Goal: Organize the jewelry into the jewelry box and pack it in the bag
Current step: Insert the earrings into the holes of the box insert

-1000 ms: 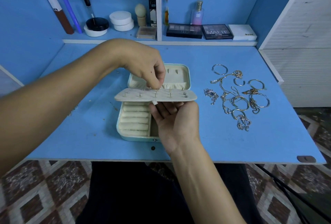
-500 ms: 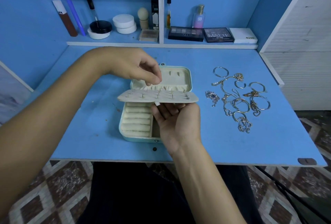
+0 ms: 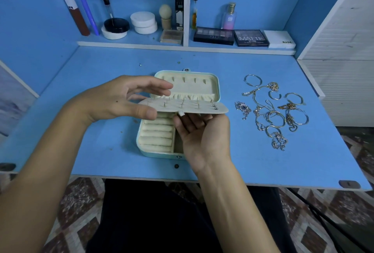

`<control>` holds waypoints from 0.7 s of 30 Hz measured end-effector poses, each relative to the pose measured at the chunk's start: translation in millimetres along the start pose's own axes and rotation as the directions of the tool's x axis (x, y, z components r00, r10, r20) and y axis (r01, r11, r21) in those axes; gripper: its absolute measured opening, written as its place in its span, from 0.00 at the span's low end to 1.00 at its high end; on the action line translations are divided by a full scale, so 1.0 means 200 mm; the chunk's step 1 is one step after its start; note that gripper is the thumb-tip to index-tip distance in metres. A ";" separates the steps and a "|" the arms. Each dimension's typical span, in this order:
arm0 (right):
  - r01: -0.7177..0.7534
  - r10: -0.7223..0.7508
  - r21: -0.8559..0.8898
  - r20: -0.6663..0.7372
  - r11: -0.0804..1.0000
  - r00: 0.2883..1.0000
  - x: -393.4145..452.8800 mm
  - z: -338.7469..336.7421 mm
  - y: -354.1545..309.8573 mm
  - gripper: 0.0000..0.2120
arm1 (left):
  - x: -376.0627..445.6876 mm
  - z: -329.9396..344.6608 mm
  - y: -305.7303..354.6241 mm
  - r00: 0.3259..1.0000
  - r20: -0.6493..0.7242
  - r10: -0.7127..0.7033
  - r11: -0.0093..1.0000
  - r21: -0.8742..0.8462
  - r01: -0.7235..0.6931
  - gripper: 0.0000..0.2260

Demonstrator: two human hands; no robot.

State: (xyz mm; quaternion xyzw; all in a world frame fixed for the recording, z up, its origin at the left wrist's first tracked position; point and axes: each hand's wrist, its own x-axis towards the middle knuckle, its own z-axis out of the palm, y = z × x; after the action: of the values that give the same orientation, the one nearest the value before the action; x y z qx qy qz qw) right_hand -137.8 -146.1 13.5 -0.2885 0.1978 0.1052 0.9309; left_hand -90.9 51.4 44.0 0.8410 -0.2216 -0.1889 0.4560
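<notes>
A mint jewelry box (image 3: 217,84) lies open in the middle of the blue desk (image 3: 263,163), showing cream ring rolls (image 3: 156,133) in its base. Its cream earring flap (image 3: 194,107), studded with several earring posts, is held level above the base. My right hand (image 3: 202,137) lies palm up under the flap, its fingers supporting it from below. My left hand (image 3: 117,101) hovers at the flap's left end with the fingers spread and straight, the thumb close to the edge. A pile of silver and gold jewelry (image 3: 273,111) lies to the right of the box.
The low shelf at the back holds cosmetics: eyeshadow palettes (image 3: 251,38), a perfume bottle (image 3: 229,17), white jars (image 3: 143,23) and tubes (image 3: 75,14). A white cabinet (image 3: 344,40) borders the desk on the right. No bag is in view.
My left hand has lifted off the flap, where it pinched at an earring post, moved left and spread its fingers. My right hand stays under the flap.
</notes>
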 end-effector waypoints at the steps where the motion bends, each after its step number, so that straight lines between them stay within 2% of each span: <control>1: 0.000 0.000 -0.004 0.000 1.000 1.000 0.00 0.00 0.00 0.14 | -0.01 0.01 -0.01 1.000 -0.016 0.006 1.000 -0.012 -0.006 0.36; 9: -0.012 0.011 -0.013 -0.034 1.000 0.999 -0.01 0.01 -0.01 0.15 | -0.01 0.04 -0.03 0.985 -0.149 0.087 0.995 -0.043 -0.094 0.27; 16: -0.068 0.075 0.067 -0.110 0.995 0.991 0.00 0.01 -0.01 0.16 | 0.02 0.04 0.02 0.923 -0.325 0.207 0.964 -0.090 -0.248 0.15; 21: -0.082 0.092 0.083 -0.130 0.993 0.987 -0.01 0.02 -0.01 0.17 | 0.06 0.03 0.04 0.879 -0.423 0.221 0.955 -0.086 -0.282 0.06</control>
State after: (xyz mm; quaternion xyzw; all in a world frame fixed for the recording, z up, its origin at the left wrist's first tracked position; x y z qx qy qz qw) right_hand -137.1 -146.5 17.8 -0.2497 0.2762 0.1186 0.9205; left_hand -85.2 36.9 45.5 0.7902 -0.2146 0.0367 0.5729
